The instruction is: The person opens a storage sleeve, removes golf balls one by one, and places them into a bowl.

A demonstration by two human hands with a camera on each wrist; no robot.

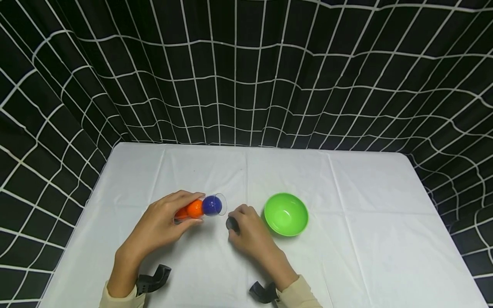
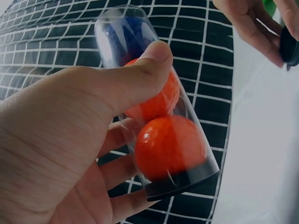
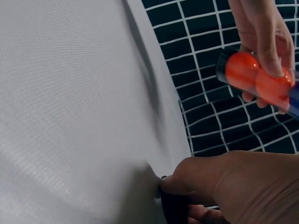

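My left hand [image 1: 161,218] grips a clear plastic tube [image 1: 223,204], tilted over the table with its clear rim toward the right hand. Inside, a blue ball [image 1: 212,205] sits nearest that rim, followed by two orange balls [image 2: 170,147]. A black base [image 2: 183,183] closes the tube's other end, as the left wrist view shows. With thumb and fingers, my right hand [image 1: 250,231] pinches a round black cap [image 1: 232,225], apart from the tube; part of the cap is hidden by the fingers.
Just right of the right hand stands a green bowl [image 1: 286,214], with no contents visible. A white cloth [image 1: 369,239] with fold creases covers the table. Black curtains [image 1: 246,77] with a white grid surround its back and sides.
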